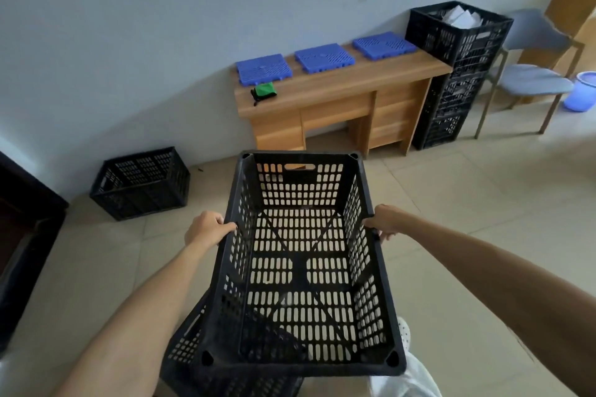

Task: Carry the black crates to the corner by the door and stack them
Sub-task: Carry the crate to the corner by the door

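Right now you are gripping the empty crate (303, 264) by its long side rims, left hand (206, 229) and right hand (385, 222) both clamped, holding it above the floor; it looks light, stiff and easily carried.

The held crate (303, 267), gripped at both long rims by the left hand (206, 229) and right hand (385, 222), fills the near centre. A second crate (193, 351) sits directly beneath it on the near left. Open tiled floor (467, 203) extends right and far. Obstacles along the far wall: a single crate (142, 184) at left, the bench (335, 100) at centre, a tall crate stack (458, 74) touching its right end, then a chair (535, 74). A dark cabinet (25, 235) bounds the left edge.
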